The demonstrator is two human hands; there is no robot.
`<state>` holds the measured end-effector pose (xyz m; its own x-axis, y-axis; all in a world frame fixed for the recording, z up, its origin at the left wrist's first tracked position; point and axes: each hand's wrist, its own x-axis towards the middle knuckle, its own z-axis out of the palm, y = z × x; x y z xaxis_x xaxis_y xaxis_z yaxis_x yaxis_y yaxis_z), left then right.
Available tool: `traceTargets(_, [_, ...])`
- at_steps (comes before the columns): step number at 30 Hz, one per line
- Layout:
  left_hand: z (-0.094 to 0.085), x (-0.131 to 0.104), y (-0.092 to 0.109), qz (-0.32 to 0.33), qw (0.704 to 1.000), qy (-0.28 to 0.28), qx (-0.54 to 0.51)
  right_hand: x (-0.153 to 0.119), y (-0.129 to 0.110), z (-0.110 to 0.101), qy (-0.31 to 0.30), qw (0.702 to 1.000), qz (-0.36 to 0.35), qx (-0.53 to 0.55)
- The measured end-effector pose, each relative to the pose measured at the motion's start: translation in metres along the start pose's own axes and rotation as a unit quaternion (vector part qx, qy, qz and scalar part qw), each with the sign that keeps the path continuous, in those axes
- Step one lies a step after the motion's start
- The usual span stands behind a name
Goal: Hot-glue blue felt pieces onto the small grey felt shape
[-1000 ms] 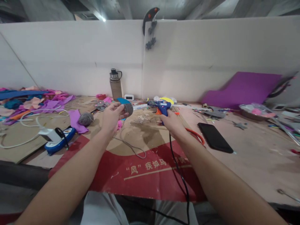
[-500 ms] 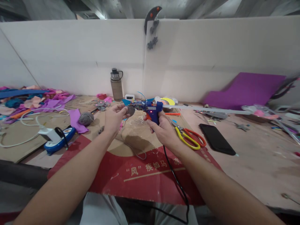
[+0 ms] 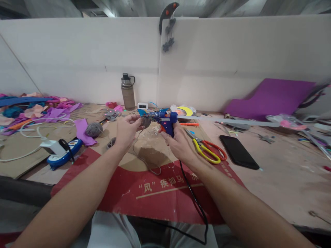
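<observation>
Near the middle of the view, my right hand point(image 3: 178, 143) is wrapped round the handle of a blue glue gun point(image 3: 167, 124). A long whitish glue stick point(image 3: 222, 119) sticks out of its back end toward the right, and a black cord hangs below. My left hand point(image 3: 129, 129) pinches a small round grey piece point(image 3: 146, 123) right at the gun's nozzle side. Grey yarn point(image 3: 144, 163) trails from that piece down onto the cardboard. Whether the nozzle touches the grey piece cannot be made out.
Yellow and red scissors point(image 3: 207, 151) and a black phone point(image 3: 238, 152) lie to the right. A bottle point(image 3: 128, 93) stands at the back. Left are a grey yarn ball point(image 3: 93, 130), a blue power strip point(image 3: 64, 155) and felt scraps point(image 3: 36, 111). Purple felt point(image 3: 269, 98) leans back right.
The grey piece in my left hand has tilted and shifted slightly right, closer under the glue gun's front. Both hands keep their holds, and the view has shifted slightly.
</observation>
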<state>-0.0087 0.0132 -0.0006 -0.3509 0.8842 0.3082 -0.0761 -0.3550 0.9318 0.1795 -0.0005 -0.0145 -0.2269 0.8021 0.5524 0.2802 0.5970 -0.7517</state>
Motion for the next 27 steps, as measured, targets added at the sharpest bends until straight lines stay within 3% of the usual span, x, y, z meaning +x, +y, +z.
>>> traceTargets(27, [-0.001,0.001,0.006,-0.028,0.999,0.010,-0.039,0.002,-0.014,-0.008,0.012,0.998,0.023,-0.050])
